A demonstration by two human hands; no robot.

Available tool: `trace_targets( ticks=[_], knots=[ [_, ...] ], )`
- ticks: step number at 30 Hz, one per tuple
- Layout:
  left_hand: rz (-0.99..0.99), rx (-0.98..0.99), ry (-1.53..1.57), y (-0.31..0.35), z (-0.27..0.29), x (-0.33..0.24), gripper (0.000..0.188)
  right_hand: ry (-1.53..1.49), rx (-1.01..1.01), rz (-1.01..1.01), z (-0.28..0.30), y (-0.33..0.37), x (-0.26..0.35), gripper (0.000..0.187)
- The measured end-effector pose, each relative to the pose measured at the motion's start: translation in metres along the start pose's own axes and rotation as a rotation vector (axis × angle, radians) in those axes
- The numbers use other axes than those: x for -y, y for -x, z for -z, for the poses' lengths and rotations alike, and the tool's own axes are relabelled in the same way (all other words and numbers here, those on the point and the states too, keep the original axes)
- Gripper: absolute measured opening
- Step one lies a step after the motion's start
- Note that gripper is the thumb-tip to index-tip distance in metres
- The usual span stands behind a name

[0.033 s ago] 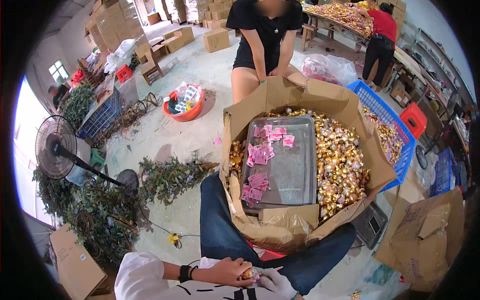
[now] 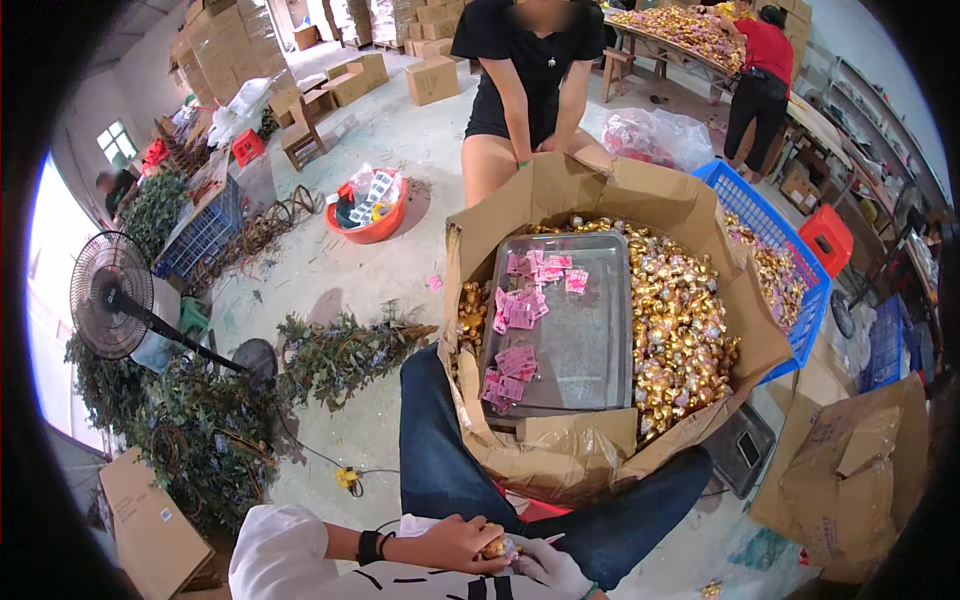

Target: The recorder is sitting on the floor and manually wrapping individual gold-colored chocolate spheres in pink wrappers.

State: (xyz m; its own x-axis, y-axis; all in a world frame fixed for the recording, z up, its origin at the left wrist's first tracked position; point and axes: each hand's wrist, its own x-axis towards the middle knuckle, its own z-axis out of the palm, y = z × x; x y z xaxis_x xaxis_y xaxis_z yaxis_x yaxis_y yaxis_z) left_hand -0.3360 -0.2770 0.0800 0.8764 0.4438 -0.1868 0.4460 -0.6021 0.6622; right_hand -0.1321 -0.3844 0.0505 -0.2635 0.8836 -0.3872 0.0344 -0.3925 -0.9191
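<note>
Left hand point(image 2: 455, 545) and gloved right hand point(image 2: 548, 565) together grasped gold-wrapped sweet point(image 2: 495, 547), near side of cardboard box point(image 2: 560, 455); no visible change.

White short sleeve with black marks; black wristband point(image 2: 369, 546) on the left wrist; white glove point(image 2: 552, 568) on the right hand; blue jeans point(image 2: 440, 450).

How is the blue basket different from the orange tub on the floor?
The blue basket is rectangular with mesh walls; the orange tub is round with solid walls. The blue basket holds gold-wrapped sweets, while the orange tub holds mixed small packets. The blue basket touches the big cardboard box; the orange tub stands apart on the floor. Both are open containers.
</note>
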Motion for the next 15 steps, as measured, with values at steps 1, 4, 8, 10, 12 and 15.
trace_targets(
  ticks=[1,4,8,10,12,15],
  knots=[
    [-0.027,0.004,-0.031,0.001,-0.001,0.001,0.056,0.004,0.044,-0.021,0.0,0.0,0.0,0.034],
    [-0.053,0.015,-0.051,0.0,0.002,0.003,0.054,0.125,0.027,0.078,0.005,-0.001,0.017,0.035],
    [-0.081,0.03,-0.03,-0.004,0.004,0.001,0.053,0.075,0.061,-0.008,0.007,-0.006,-0.021,0.036],
    [-0.09,0.084,-0.062,-0.005,0.005,0.0,0.053,0.156,0.084,-0.007,0.008,-0.006,-0.027,0.037],
    [-0.101,0.101,-0.098,-0.006,0.006,-0.001,0.054,0.105,0.076,-0.019,0.006,-0.005,-0.031,0.037],
    [-0.11,0.114,-0.124,-0.007,0.005,-0.002,0.055,0.002,0.087,-0.058,0.004,-0.008,-0.043,0.036]
  ],
)
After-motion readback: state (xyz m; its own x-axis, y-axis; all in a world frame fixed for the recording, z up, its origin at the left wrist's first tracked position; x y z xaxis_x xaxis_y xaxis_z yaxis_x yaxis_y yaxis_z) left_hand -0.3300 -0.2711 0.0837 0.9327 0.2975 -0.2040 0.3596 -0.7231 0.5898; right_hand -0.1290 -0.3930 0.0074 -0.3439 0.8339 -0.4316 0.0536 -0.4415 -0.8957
